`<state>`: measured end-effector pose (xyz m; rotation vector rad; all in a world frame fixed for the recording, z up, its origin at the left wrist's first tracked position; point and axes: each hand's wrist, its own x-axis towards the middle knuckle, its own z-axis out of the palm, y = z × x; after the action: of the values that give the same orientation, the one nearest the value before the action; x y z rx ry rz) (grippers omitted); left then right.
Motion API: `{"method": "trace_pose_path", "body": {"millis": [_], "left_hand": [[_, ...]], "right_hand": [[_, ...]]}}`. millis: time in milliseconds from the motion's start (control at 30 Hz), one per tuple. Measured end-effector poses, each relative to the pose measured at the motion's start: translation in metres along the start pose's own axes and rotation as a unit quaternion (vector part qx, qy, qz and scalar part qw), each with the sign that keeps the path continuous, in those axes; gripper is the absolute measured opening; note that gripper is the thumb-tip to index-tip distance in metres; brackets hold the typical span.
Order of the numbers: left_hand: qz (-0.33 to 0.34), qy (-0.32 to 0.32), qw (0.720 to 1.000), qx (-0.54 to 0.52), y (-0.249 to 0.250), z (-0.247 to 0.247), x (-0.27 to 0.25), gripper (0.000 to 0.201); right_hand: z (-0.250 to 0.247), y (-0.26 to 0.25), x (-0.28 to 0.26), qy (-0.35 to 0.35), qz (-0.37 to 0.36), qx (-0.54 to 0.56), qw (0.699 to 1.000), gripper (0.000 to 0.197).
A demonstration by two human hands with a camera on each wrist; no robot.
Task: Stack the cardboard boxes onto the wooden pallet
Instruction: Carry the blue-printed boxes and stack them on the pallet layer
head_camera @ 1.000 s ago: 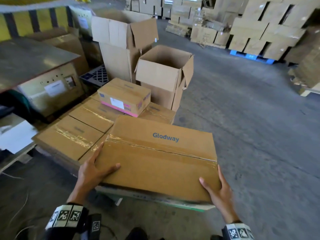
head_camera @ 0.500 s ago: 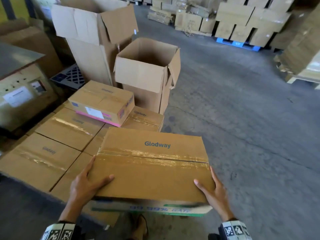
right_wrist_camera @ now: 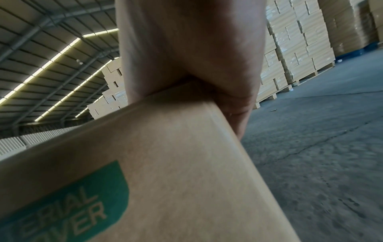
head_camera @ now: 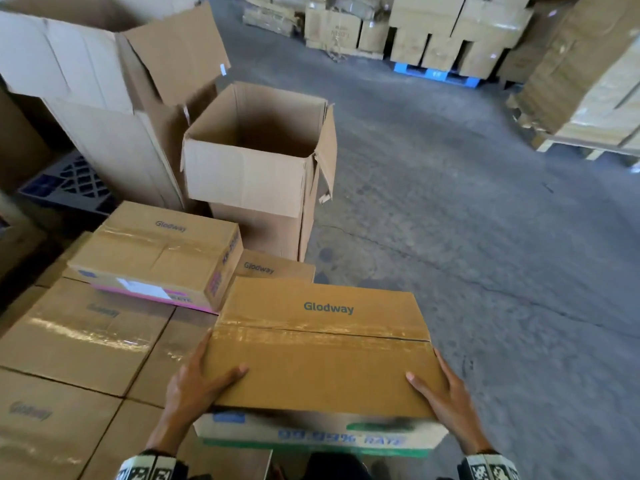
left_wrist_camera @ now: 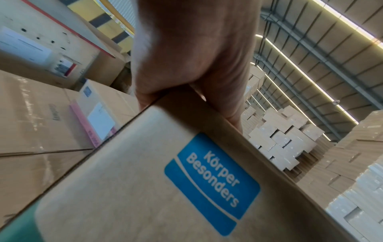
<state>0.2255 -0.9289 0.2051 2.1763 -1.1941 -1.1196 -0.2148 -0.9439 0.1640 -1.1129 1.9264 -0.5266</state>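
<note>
A sealed carton (head_camera: 322,344) marked "Glodway" is held in the air at the near right corner of a layer of flat sealed cartons (head_camera: 83,337), its left part above that layer and its right part out over the concrete floor (head_camera: 485,237). The left hand (head_camera: 194,389) has a closed grip on the carton's near left corner, thumb on top and fingers down the side; the right hand (head_camera: 446,403) grips the near right corner the same way. On the layer just beyond lies a second-tier box (head_camera: 156,254) with a pink band and a white label, also printed "Glodway". Behind it stand an open empty carton (head_camera: 256,168) and a taller open carton (head_camera: 104,98), both close to the far edge of the stack. Stacked boxes on a blue pallet (head_camera: 436,72) sit well apart across the floor.

Only the left wrist view shows the held carton's end panel, with a blue patch (left_wrist_camera: 211,183) reading "Körper Besonders". The right wrist view shows a green patch (right_wrist_camera: 68,201) with the partial words "ERIAL" and "OVER". Both wrist views show the ribbed roof with light strips, which the head view leaves out. Blue print on the carton's near face is too blurred in the head view to read.
</note>
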Motion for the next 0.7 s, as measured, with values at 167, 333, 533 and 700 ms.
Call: {"method": "trace_pose_path", "body": {"millis": [167,333,533,700], "left_hand": [[0.003,-0.039,0.999,0.026,0.017,0.006,0.089,0.128],[-0.013,-0.044,0.997,0.054,0.050,0.002,0.183,0.125],[0.004,0.003,0.996,0.089,0.066,-0.014,0.295,0.109],[0.043,0.004,0.996,0.076,0.033,-0.008,0.370,0.118]], "right_hand": [[0.007,-0.033,0.067,0.005,0.012,-0.019,1.000,0.121],[0.033,-0.072,0.153,0.017,0.022,-0.033,0.999,0.120],[0.101,-0.137,0.206,0.069,0.015,-0.068,0.995,0.102],[0.164,-0.122,0.237,0.088,-0.010,-0.083,0.993,0.108]]}}
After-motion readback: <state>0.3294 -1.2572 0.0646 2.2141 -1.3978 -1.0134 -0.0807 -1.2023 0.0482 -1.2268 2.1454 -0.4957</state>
